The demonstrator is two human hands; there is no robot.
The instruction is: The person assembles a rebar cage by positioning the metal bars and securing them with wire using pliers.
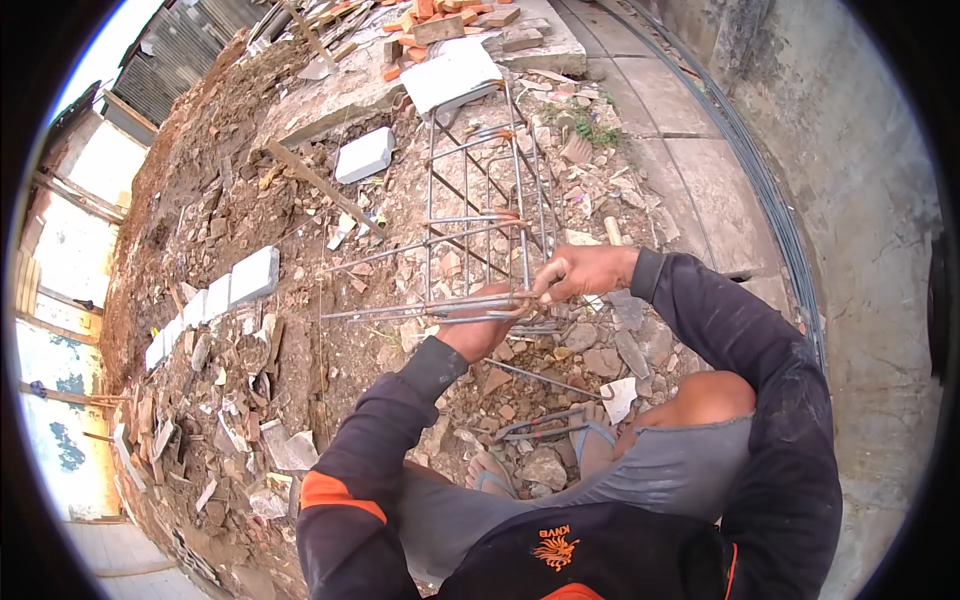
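Note:
A rebar cage [470, 218] made of long steel bars and bent stirrups stretches away from me over the rubble. At its near end my left hand [478, 335] is wrapped round the bars from below, partly hidden by them. My right hand [590, 270] is closed in a pinch at the near right corner, where the bars meet. Whatever is between its fingertips is too small to make out. Several bars of the near end stick out to the left of my hands. A loose steel rod with a hooked end [550, 380] lies below my hands.
Bent stirrups [540, 425] lie by my feet. A white block [452, 75] sits under the cage's far end, with another white block [365, 155] to its left. Orange bricks [425, 25] are piled behind. Long steel bars [765, 190] run along the right wall [870, 250].

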